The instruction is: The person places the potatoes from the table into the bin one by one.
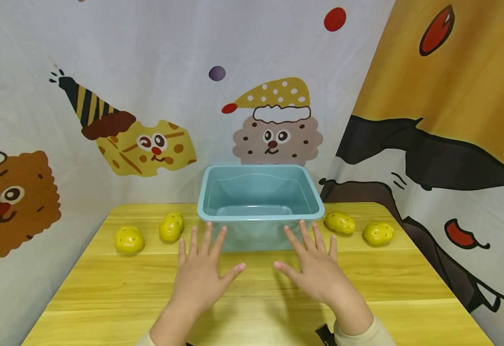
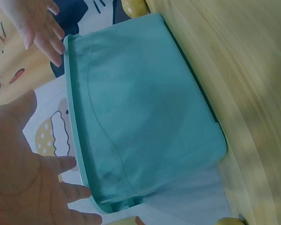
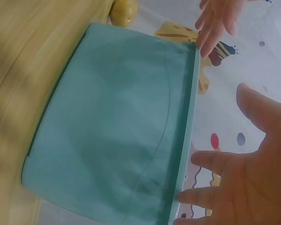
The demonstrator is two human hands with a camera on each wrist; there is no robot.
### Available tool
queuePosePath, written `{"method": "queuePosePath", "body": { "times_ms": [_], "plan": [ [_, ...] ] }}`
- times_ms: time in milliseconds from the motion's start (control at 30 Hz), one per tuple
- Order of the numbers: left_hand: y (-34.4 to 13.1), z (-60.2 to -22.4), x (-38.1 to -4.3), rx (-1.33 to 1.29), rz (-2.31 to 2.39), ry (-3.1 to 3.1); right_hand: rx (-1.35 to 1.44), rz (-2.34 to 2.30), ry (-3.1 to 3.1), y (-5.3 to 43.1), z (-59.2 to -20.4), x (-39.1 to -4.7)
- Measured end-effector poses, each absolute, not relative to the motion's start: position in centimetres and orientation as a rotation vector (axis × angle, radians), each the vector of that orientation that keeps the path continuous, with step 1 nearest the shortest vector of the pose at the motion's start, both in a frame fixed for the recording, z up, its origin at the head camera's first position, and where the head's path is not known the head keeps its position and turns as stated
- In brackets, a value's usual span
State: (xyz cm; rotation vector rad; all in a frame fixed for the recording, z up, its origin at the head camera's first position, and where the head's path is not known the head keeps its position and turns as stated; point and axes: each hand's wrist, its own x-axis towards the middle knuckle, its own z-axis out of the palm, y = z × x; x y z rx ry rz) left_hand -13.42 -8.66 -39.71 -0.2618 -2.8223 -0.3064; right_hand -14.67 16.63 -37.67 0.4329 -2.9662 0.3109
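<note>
Both hands hover palm down with fingers spread in front of a blue-green plastic tub [image 1: 256,235]. My left hand [image 1: 200,278] holds nothing, its fingertips overlapping the tub's front left side in the head view. Opposite it, my right hand [image 1: 319,276] is equally bare, fingers fanned toward the front right side. Two yellow potatoes, a rounder potato [image 1: 129,240] and an upright potato [image 1: 171,227], lie left of the tub. On its right lie two more, a near potato [image 1: 340,223] and an outer potato [image 1: 378,233]. The inside of the tub shows only its bare floor.
A wooden table [image 1: 252,312] carries everything. Behind it hangs a cloth backdrop [image 1: 161,57] printed with cartoon figures, close to the tub's far side. A small black object [image 1: 325,334] shows by the right sleeve [image 1: 364,334].
</note>
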Motion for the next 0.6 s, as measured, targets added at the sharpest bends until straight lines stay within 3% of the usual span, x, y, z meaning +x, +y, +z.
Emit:
{"method": "queuePosePath", "body": {
  "times_ms": [600],
  "plan": [
    [-10.1, -39.8, -14.1, -0.246, -0.372, -2.809, 0.385, 0.352, -2.993, 18.1, -37.3, -15.3]
  ]
}}
